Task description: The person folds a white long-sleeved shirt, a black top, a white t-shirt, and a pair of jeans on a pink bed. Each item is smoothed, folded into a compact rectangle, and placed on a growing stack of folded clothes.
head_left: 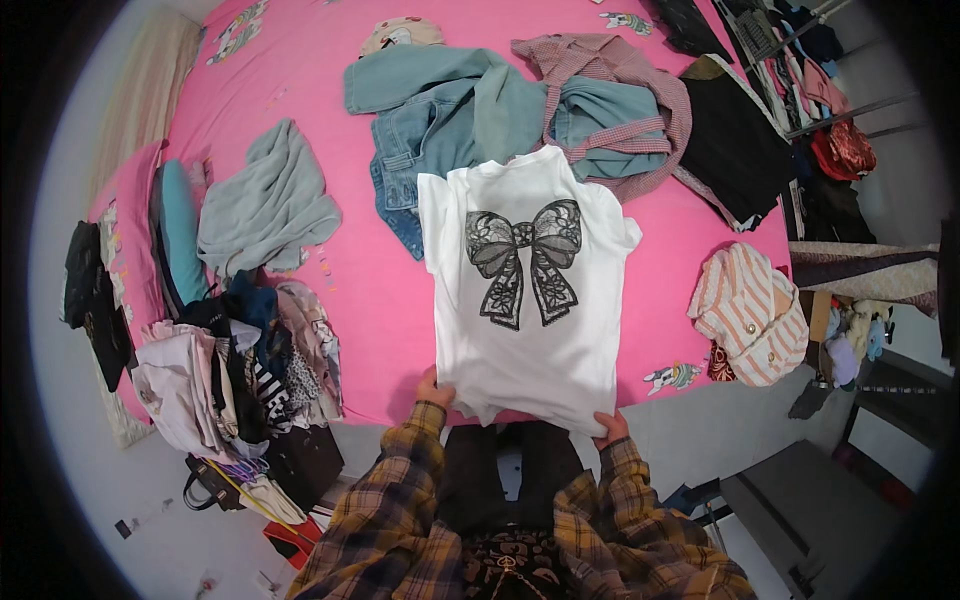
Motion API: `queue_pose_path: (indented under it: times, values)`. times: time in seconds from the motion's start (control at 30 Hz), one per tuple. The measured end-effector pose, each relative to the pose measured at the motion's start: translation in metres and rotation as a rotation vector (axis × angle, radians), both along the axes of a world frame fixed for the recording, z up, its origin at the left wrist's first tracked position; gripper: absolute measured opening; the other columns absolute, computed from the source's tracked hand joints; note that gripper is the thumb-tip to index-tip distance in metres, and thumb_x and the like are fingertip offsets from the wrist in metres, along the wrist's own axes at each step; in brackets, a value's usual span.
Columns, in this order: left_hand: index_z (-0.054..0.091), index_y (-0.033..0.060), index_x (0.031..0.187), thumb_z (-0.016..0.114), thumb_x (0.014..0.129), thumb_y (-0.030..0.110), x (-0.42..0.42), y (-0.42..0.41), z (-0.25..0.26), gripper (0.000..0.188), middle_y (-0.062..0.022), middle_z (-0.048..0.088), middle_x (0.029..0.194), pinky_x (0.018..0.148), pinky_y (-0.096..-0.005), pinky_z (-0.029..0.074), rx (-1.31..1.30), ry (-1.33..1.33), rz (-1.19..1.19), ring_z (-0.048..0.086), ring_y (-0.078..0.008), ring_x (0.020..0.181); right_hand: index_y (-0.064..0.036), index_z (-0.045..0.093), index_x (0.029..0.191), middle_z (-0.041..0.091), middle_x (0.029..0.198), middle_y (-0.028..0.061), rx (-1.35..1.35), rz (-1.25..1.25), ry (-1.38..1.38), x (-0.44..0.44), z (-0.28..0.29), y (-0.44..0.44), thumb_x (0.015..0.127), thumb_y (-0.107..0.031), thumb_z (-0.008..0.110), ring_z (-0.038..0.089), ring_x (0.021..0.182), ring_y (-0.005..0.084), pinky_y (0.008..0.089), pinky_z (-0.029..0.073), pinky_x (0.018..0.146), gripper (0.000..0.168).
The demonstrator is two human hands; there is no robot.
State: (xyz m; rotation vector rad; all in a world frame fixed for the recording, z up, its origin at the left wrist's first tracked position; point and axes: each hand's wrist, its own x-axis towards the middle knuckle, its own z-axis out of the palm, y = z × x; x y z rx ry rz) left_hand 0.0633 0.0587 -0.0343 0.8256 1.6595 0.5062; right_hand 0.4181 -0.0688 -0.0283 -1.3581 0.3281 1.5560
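A white T-shirt [540,360] with a black lace bow print lies spread on the pink bedsheet [382,330], its neck pointing away from me. My left hand [435,390] grips the left corner of its hem, and my right hand [612,427] pinches the right corner. The hem hangs at the near edge of the bed. Just beyond the collar, touching or nearly touching it, are blue denim garments [427,127] and a red checked garment [671,97] around a bluish-green cloth [607,112].
A grey cloth [270,202] lies on the left, with a heap of mixed clothes [180,375] nearer me. On the right are black folded clothing [735,142] and an orange-striped garment [750,315]. Pillows [180,232] line the left side; a clothes rack [832,116] stands at right.
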Motion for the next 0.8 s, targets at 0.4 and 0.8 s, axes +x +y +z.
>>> queue_pose_path:
  times: [0.4, 0.8]
  values:
    - [0.059, -0.0005, 0.103, 0.065, 0.074, 0.01, -0.031, -0.056, -0.001, 0.031, -0.0107, 0.065, 0.088, 0.069, -0.0327, 0.049, -0.206, -0.09, 0.032, 0.062, -0.0184, 0.078, -0.004, 0.054, 0.095, 0.057, 0.077, 0.0097, -0.14, 0.872, -1.49, 0.022, -0.005, 0.015, 0.075, -0.007, 0.058, 0.056, 0.066, 0.0175, 0.0289, 0.047, 0.06, 0.021]
    - [0.059, 0.0003, 0.107, 0.068, 0.074, 0.017, -0.01, -0.106, -0.009, 0.038, -0.0123, 0.064, 0.097, 0.08, -0.0318, 0.047, -0.264, -0.188, 0.146, 0.061, -0.0192, 0.088, 0.0, 0.047, 0.117, 0.061, 0.071, 0.0093, 0.548, 0.771, -0.527, -0.184, 0.062, 0.371, 0.082, -0.009, 0.056, 0.058, 0.059, 0.013, 0.0266, 0.048, 0.054, 0.037]
